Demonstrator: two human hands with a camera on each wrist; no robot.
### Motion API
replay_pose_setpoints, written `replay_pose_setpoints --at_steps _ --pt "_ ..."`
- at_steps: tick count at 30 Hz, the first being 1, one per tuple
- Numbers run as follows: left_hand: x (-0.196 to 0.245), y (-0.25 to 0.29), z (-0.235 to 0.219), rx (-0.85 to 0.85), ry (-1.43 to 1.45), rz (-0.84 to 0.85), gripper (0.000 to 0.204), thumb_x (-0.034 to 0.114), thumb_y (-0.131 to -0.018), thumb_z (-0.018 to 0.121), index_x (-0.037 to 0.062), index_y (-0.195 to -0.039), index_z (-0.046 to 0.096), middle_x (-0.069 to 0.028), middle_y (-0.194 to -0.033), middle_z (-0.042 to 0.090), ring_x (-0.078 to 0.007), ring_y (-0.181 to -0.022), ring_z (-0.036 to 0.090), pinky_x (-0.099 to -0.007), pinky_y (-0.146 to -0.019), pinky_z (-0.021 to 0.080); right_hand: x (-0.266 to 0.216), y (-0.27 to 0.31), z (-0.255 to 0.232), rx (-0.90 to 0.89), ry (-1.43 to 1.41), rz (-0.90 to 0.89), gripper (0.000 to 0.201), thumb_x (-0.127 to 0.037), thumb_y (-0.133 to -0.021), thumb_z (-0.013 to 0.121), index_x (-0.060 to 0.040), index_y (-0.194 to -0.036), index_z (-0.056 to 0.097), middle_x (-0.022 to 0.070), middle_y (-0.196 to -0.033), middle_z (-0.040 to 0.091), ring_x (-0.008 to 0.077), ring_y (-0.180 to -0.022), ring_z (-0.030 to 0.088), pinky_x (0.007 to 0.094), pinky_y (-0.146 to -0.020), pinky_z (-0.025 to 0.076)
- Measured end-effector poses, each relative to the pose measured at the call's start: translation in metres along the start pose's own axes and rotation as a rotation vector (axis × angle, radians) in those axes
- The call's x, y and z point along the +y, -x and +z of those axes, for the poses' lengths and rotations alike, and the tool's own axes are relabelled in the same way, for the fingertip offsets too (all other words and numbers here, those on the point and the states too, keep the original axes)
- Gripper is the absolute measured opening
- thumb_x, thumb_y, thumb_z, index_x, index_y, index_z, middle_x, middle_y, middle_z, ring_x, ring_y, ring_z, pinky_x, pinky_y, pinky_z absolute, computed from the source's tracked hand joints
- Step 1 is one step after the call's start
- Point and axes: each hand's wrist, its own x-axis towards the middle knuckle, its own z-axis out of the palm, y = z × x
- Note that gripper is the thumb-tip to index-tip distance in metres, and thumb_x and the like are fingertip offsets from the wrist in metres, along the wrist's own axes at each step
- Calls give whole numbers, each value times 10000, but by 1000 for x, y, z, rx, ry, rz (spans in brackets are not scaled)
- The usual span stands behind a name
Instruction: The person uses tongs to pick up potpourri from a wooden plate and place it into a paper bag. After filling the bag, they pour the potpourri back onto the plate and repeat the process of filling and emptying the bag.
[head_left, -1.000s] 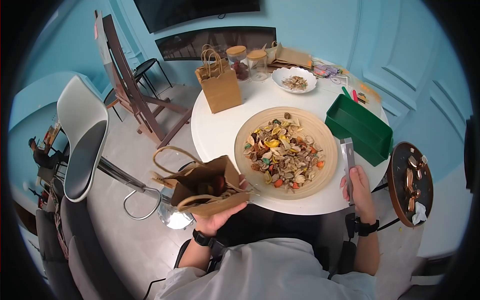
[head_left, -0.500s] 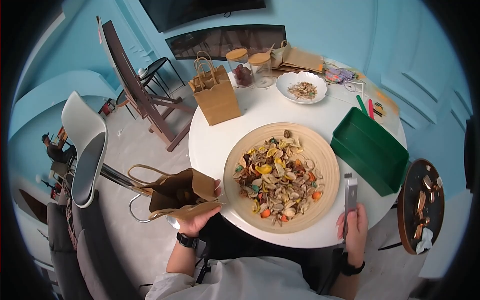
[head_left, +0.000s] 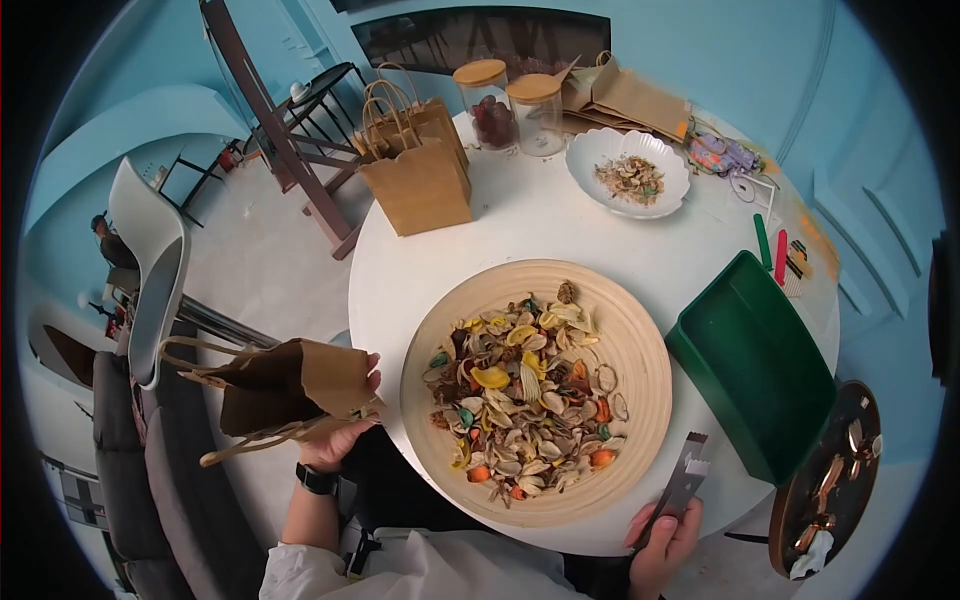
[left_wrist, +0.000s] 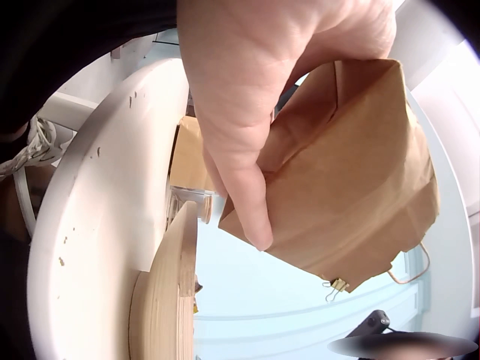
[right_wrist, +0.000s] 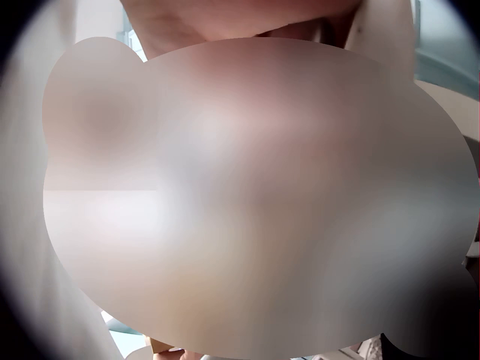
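My left hand (head_left: 338,442) grips a brown paper bag (head_left: 338,385) by its lower end, left of the table. The bag lies tilted, its dark mouth and twisted handles facing left. In the left wrist view a thumb presses on the bag (left_wrist: 352,180), and a small binder clip (left_wrist: 340,285) sits on its edge. My right hand (head_left: 668,545) holds metal tongs (head_left: 682,485), tips up, by the table's front edge. Between the hands stands a round wooden plate (head_left: 640,400) heaped with dried petals and pods (head_left: 525,400). The right wrist view is mostly blurred.
A green bin (head_left: 750,370) stands right of the plate. Behind are upright paper bags (head_left: 420,190), two lidded jars (head_left: 537,115) and a white scalloped bowl (head_left: 670,190) with dried bits. A dark round side table (head_left: 800,500) stands at right, a white chair (head_left: 145,230) at left.
My left hand has carried the paper bag leftward, away from the plate, and tipped it further. The right hand with the tongs sits lower in view. The head view has shifted closer over the table.
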Motion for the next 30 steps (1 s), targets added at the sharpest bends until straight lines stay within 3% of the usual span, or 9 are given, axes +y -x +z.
replay_pose_setpoints --at_steps 1,2,6,9,19,28,30 --pt "-2 2 1 -2 -9 16 989 507 -860 686 30 -1537 145 -235 -1585 132 -405 -1440 253 -690 -1055 368 -5 -4 11 83 64 -65 354 -316 -1003 536 -61 -1232 448 69 -761 609 155 -532 516 251 -503 410" --pt "-4 4 1 -1 -11 34 979 505 -864 682 33 -1537 149 -231 -1586 136 -402 -1442 252 -691 -1055 367 -10 -6 18 162 129 -130 415 -397 -1022 474 12 -1094 462 50 -663 545 75 -442 435 209 -429 343" --pt "-13 11 9 -15 72 51 902 525 -908 607 50 -1539 172 -232 -1591 127 -401 -1441 258 -700 -1039 376 -11 -6 12 91 77 -107 403 -344 -1020 486 38 -1138 438 74 -697 571 83 -474 475 205 -461 370" --pt "-13 18 2 -36 82 10 869 527 -928 575 54 -1539 178 -231 -1593 125 -397 -1443 257 -704 -1038 373 -10 -6 14 129 77 -127 444 -407 -1014 484 26 -1105 446 67 -670 567 89 -470 478 210 -462 369" --pt "-8 12 6 -85 198 -102 1016 641 -847 607 64 -1543 145 -237 -1578 156 -386 -1469 176 -682 -1115 272 -16 -4 16 148 31 -147 382 -363 -1029 486 15 -1090 481 63 -722 585 72 -472 478 206 -455 376" --pt "-6 21 -13 -78 144 -50 1053 638 -808 651 99 -1553 137 -233 -1584 145 -400 -1466 187 -662 -1122 285 -16 -6 17 121 60 -156 368 -328 -1029 508 27 -1123 491 53 -714 578 71 -462 479 199 -438 375" --pt "-5 23 -8 -2 -116 -9 1089 633 -780 687 109 -1556 132 -234 -1587 142 -409 -1459 208 -643 -1131 290 -16 -7 15 106 78 -156 353 -319 -1031 503 23 -1116 497 56 -704 578 70 -456 477 198 -434 377"
